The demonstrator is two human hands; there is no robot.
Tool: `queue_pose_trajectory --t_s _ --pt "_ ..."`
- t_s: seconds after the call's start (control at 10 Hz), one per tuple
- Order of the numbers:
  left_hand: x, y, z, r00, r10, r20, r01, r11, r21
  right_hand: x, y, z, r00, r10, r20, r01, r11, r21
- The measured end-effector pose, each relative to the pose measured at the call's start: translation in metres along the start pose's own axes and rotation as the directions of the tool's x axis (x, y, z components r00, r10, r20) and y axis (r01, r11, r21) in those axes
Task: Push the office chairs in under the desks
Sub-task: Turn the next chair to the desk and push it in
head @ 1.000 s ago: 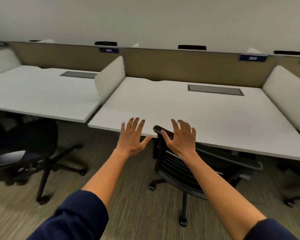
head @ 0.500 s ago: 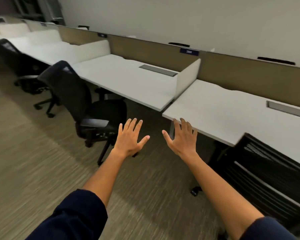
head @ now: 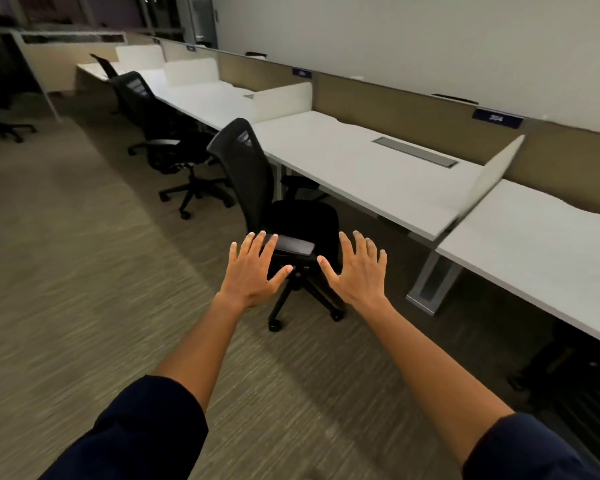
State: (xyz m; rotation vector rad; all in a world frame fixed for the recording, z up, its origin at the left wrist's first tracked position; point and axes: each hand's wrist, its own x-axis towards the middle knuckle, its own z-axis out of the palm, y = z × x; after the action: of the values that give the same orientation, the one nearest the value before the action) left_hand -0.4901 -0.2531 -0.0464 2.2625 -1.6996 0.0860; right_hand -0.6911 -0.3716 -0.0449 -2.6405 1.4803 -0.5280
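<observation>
Both hands are held out, palms down, fingers spread wide, gripping nothing: the left hand (head: pixel 255 271) and right hand (head: pixel 357 271) hover in front of a black office chair (head: pixel 257 188). The chair stands on the carpet (head: pixel 84 271), turned sideways, pulled out from the near edge of the white tabletop (head: pixel 347 157)

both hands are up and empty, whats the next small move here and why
Probably step forward and set the left hand and right hand on the nearest chair: both are open and short of it, and it stands pulled out from its desk, turned sideways.
</observation>
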Motion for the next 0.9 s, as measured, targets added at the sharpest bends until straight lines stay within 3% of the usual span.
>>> queue_pose_trajectory --t_s 0.3,0.6,0.9 --pt "0.063 -0.151 0.005 0.999 -0.034 0.033 0.032 0.998 0.054 0.108 -0.118 0.085 0.997 -0.063 0.054 0.06 0.997 0.047" --pt "0.237 -0.306 -0.013 0.997 0.027 0.07 -0.035 0.992 0.118 0.282 -0.2 0.16 0.996 0.061 0.061 -0.067 0.992 0.105" --pt "0.381 -0.407 -0.004 0.995 0.08 0.054 -0.081 0.996 0.035 0.421 -0.258 0.205 0.989 0.139 0.052 -0.142 0.988 0.066"
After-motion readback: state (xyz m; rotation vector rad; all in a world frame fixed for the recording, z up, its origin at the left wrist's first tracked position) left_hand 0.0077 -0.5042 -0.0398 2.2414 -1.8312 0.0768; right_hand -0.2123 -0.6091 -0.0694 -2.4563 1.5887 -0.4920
